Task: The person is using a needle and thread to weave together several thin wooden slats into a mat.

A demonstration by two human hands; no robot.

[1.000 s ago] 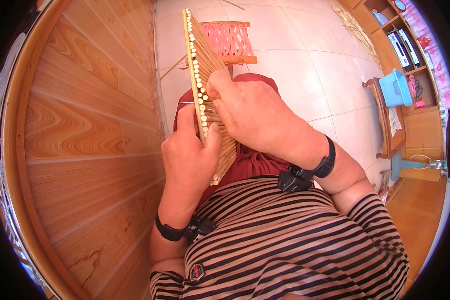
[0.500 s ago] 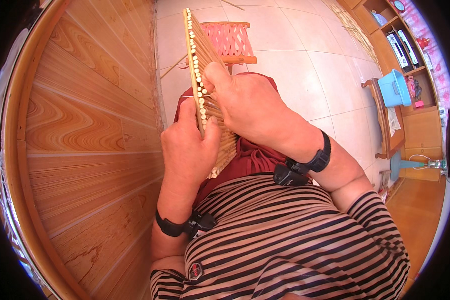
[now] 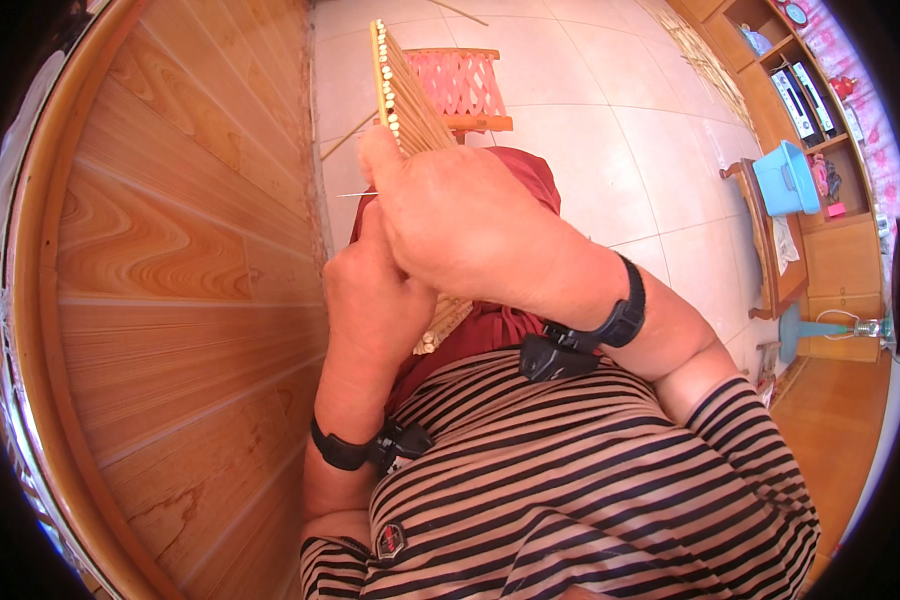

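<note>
A panel of many thin wooden sticks [image 3: 417, 90], with pale round ends along its left edge, slants over my maroon-clad lap [image 3: 505, 323]. My left hand [image 3: 365, 300] grips it from the left, its fingers largely hidden. My right hand [image 3: 465, 215] lies across the panel and over my left hand, closed, its thumb up by the row of stick ends; what its fingers hold is hidden. A thin needle-like piece [image 3: 355, 195] juts leftward from between the hands.
Beyond my knees is a wooden stool with woven pink seat [image 3: 455, 88]. Loose sticks [image 3: 342, 140] lie on the tiled floor [image 3: 610, 160]. Wood panelling [image 3: 170, 300] rises at left. At right stand a shelved cabinet [image 3: 770, 40], a small wooden table [image 3: 760, 240] and a blue tub [image 3: 785, 180].
My right hand has moved left across the panel, covering more of the stick ends and part of my left hand. The panel has shifted slightly; my left hand stays about where it was.
</note>
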